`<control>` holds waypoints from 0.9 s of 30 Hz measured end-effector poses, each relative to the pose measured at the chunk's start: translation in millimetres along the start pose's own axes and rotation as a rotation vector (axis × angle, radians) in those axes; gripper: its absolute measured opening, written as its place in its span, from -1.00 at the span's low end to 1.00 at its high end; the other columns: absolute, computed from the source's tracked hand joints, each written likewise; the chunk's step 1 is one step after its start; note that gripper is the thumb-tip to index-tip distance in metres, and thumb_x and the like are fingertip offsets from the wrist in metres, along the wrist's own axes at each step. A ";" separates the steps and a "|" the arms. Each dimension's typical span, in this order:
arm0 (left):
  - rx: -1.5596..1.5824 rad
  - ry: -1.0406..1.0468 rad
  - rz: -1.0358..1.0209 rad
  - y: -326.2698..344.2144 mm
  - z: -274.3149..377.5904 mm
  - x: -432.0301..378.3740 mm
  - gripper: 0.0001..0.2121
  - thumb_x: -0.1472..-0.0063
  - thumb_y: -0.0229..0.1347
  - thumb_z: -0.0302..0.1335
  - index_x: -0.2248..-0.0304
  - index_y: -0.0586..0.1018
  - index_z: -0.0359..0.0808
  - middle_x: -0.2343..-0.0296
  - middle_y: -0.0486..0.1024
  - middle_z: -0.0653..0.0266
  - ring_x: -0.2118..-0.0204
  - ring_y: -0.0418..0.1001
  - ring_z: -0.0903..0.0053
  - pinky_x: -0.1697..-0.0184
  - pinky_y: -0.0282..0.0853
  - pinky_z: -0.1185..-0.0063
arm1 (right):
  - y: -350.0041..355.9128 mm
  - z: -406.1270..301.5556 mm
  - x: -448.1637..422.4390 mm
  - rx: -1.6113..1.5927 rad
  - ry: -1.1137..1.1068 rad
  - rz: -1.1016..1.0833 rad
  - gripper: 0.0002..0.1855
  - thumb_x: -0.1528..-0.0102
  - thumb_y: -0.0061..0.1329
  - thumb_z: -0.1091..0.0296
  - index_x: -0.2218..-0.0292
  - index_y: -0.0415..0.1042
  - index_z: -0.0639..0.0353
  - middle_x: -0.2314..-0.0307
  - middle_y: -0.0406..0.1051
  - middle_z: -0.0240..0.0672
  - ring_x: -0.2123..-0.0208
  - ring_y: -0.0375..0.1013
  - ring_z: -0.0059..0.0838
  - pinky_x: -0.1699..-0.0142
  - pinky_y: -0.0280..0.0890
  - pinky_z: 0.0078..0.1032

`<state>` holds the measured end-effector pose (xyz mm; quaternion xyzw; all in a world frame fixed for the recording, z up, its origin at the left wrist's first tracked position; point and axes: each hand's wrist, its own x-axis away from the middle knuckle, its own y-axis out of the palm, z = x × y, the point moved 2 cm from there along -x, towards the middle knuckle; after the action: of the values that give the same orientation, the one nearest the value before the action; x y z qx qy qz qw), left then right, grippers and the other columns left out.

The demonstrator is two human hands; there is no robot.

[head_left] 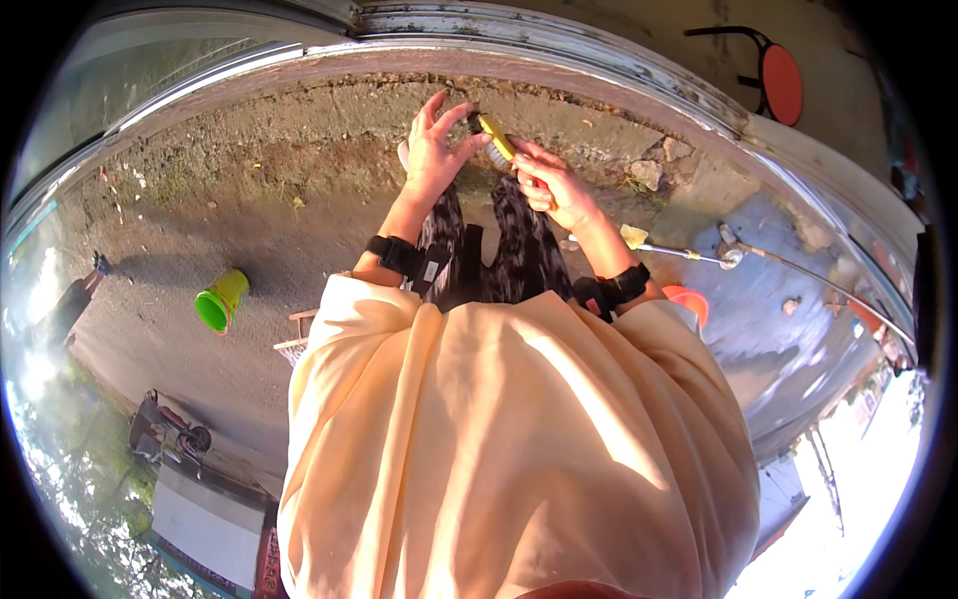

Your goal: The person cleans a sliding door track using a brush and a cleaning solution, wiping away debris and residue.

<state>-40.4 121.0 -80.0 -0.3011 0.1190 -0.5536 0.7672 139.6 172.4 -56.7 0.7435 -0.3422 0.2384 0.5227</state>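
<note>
My right hand (552, 183) grips the lower end of a scrub brush (497, 137) with a yellow back and pale bristles. Close by on the left, my left hand (436, 148) has its fingers spread, and its thumb meets the brush near the upper end. A small dark clump (473, 114) shows there by the left index fingertip; whether the fingers pinch it is unclear. Both hands are raised in front of my dark patterned trousers (516, 232). Part of a white object (404, 156) shows beside the left hand, mostly hidden.
A metal door track (539, 37) curves along the front, with a red-seated stool (782, 84) beyond. Loose stones (645, 174), a long-handled tool (685, 253) and an orange basin (687, 303) lie rightward. A green-yellow bucket (221, 301) and a person (75, 299) are leftward.
</note>
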 end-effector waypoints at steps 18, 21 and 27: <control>0.306 -0.093 -0.038 -6.7 -74.1 -5.9 -0.69 0.18 0.20 -0.34 0.33 0.54 -0.02 0.11 0.28 0.23 -0.01 0.13 0.33 -0.04 0.04 0.41 | -3.5 -1.9 -1.4 -0.072 0.130 -0.115 -0.63 -0.09 -0.22 0.34 0.04 0.17 0.09 0.70 0.08 -0.60 0.81 -0.05 -0.86 0.76 -0.13 -0.85; -0.001 -0.057 -0.016 -6.6 -64.3 -3.8 -0.70 0.22 0.22 -0.32 0.36 0.54 -0.01 0.11 0.27 0.25 -0.02 0.11 0.33 -0.03 0.01 0.39 | -4.6 -5.3 -1.8 -0.152 0.223 -0.093 -0.74 -0.15 -0.33 0.30 0.58 0.07 0.08 0.74 0.01 -0.59 0.83 -0.07 -0.88 0.78 -0.16 -0.84; -0.208 0.069 0.089 -11.1 -34.9 0.7 -0.69 0.25 0.24 -0.28 0.41 0.49 -0.05 0.16 0.29 0.23 0.01 0.14 0.30 0.02 0.02 0.29 | -10.5 2.6 -6.3 -0.451 0.295 -0.282 -0.75 -0.15 -0.35 0.28 0.55 0.08 0.12 0.72 0.02 -0.57 0.83 -0.07 -0.88 0.78 -0.15 -0.84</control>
<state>-66.8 106.6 -100.9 -0.3544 0.2155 -0.5137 0.7510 143.5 173.9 -68.6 0.6061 -0.2002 0.1867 0.7468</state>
